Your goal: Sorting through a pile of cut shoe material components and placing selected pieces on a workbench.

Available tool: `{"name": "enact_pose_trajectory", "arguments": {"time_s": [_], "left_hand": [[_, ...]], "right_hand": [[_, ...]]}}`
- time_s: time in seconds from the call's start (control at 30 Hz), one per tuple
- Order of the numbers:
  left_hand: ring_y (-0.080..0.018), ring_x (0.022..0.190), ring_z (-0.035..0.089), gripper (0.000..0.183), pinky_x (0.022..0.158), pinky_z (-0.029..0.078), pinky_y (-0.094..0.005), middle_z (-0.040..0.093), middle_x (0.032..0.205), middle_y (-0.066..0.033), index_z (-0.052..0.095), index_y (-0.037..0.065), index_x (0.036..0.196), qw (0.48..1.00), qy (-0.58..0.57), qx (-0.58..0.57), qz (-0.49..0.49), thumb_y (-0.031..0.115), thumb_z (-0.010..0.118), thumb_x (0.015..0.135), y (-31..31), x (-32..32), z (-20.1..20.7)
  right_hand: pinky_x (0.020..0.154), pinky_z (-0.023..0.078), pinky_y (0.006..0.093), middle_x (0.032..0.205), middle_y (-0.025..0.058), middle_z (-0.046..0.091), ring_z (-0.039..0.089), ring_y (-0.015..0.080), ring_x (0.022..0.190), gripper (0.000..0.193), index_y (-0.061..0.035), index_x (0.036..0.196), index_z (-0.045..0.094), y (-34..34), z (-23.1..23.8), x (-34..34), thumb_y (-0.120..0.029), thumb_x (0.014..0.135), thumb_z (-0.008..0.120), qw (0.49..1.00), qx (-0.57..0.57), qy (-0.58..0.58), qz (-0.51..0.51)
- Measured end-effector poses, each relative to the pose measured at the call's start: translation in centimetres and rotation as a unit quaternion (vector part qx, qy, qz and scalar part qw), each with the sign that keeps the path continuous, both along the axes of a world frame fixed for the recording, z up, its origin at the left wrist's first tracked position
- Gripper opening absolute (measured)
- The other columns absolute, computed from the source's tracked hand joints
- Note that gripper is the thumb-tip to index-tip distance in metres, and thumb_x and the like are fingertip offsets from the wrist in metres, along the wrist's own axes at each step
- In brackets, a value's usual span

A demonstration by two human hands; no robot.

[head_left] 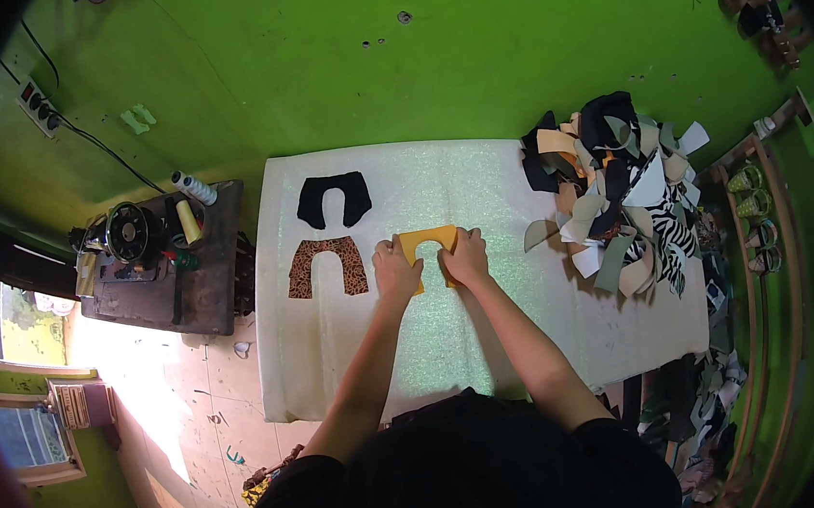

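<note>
A yellow arch-shaped piece (428, 235), perhaps leather or fabric, is at the middle of the pale covered table (502, 342). My left hand (396, 270) grips its left side and my right hand (466, 256) its right side, with fingers curled over the upper corners. Parts of both its legs are covered by my hands. To the left of my left hand lies a leopard-print arch-shaped piece (301, 263), flat with its opening toward me. A black arch-shaped piece (352, 199) rests just beyond it.
A heap of mixed scraps (606, 207) covers the table's right end. At left, a sewing machine (129, 232) and thread cones (194, 188) sit on a dark stand (151, 310). A green wall (313, 69) rises behind the table; a shoe rack (754, 214) hangs at right.
</note>
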State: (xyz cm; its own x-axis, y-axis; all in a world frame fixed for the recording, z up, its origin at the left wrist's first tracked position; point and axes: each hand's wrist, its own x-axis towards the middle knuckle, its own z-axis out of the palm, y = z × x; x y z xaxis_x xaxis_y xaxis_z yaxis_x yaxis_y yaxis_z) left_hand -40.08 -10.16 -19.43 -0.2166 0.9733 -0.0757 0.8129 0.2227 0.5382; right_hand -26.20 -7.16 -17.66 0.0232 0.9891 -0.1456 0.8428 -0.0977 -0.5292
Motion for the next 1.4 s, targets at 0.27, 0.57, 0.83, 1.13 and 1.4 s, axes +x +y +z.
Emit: {"name": "enact_pose_trajectory", "arguments": {"time_s": [0.27,0.57,0.83,1.13,1.4], "left_hand": [[-0.0276,0.107,0.041,0.06,0.085,0.039,-0.0362,0.041,0.117,-0.0108,0.044,0.005,0.123,0.995,0.066,0.078,0.004,0.022,0.066,0.069,0.2,0.4,1.5],[-0.0252,0.096,0.052,0.035,0.081,0.043,-0.0359,0.057,0.101,-0.0077,0.061,0.007,0.099,0.983,0.077,0.109,-0.129,0.01,0.064,0.064,2.8,-0.4,-1.1],[-0.0266,0.091,0.052,0.032,0.079,0.045,-0.034,0.056,0.093,-0.0111,0.062,0.005,0.095,0.979,0.089,0.124,-0.137,0.008,0.064,0.063,3.7,-0.7,-1.6],[-0.0309,0.097,0.048,0.042,0.085,0.041,-0.038,0.052,0.101,-0.0141,0.053,0.003,0.107,0.976,0.002,0.193,-0.103,0.011,0.065,0.068,2.1,-0.5,-1.3],[-0.0385,0.103,0.041,0.067,0.092,0.033,-0.0438,0.045,0.105,-0.0244,0.039,-0.003,0.12,0.992,-0.095,0.063,0.06,0.022,0.069,0.065,-3.6,-0.4,0.0]], "right_hand": [[0.078,0.044,0.042,0.105,0.0168,0.043,0.047,0.033,0.096,0.041,-0.0041,0.105,0.051,0.4,1.1,0.0,-0.018,0.068,0.064,0.994,0.098,-0.035,0.031],[0.064,0.047,0.0366,0.095,0.0134,0.047,0.05,0.0306,0.083,0.02,-0.009,0.094,0.055,1.7,-2.1,-1.2,-0.012,0.075,0.055,0.959,0.165,-0.145,0.182],[0.067,0.047,0.0366,0.095,0.0133,0.05,0.05,0.0297,0.089,0.016,-0.004,0.088,0.058,2.1,-1.4,-1.7,-0.011,0.075,0.052,0.965,0.143,-0.142,0.165],[0.085,0.04,0.0417,0.11,0.0183,0.045,0.045,0.0348,0.1,0.05,-0.0068,0.116,0.048,0.4,-1.4,-0.1,-0.011,0.069,0.064,0.976,0.181,0.079,0.096],[0.089,0.039,0.0402,0.111,0.0238,0.043,0.046,0.0379,0.103,0.053,0.0037,0.117,0.042,-2.0,-1.0,2.3,-0.025,0.076,0.06,0.992,-0.01,0.114,-0.054]]}}
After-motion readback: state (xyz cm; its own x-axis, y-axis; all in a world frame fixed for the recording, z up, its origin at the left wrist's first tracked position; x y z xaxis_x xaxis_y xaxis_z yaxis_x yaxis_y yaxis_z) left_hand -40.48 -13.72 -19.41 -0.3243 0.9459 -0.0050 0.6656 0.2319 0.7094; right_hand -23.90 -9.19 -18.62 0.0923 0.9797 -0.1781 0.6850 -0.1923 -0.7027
